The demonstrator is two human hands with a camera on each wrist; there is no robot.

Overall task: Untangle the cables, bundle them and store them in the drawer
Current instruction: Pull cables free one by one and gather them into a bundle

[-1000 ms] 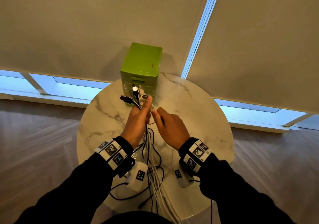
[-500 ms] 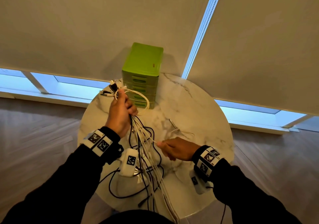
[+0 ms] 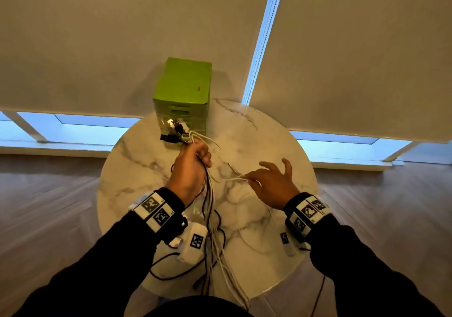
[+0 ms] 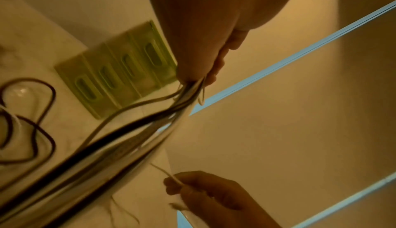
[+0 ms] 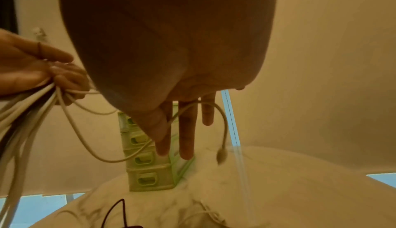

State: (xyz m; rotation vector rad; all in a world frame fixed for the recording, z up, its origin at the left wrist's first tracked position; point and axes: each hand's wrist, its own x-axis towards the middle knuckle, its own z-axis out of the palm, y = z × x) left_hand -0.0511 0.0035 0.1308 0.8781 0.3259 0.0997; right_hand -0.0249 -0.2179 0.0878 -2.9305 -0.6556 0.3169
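Note:
My left hand [image 3: 195, 153] grips a bunch of black and white cables [image 3: 208, 194] just below their plugs [image 3: 176, 130], which fan out in front of the green drawer unit [image 3: 183, 84]. The cables hang down over the table's near edge. My right hand [image 3: 249, 177] pinches one thin white cable [image 3: 232, 179] between thumb and forefinger, with its other fingers spread. That cable runs left to the bunch. In the right wrist view its connector end [image 5: 220, 155] dangles past my fingers [image 5: 186, 130]. The left wrist view shows the left hand [image 4: 193, 82] gripping the bunch [image 4: 128, 130]. The unit's drawers [image 4: 120, 76] are closed.
The round marble table [image 3: 281, 145] stands against a wall of roller blinds, with the drawer unit at its far edge. Black cable loops [image 3: 176, 275] lie on the near left of the tabletop. Wooden floor surrounds the table.
My left hand has moved right with the bunch, to the front of the drawer unit. My right hand has moved away from me and rightward, its fingers now spread, drawing the white cable sideways.

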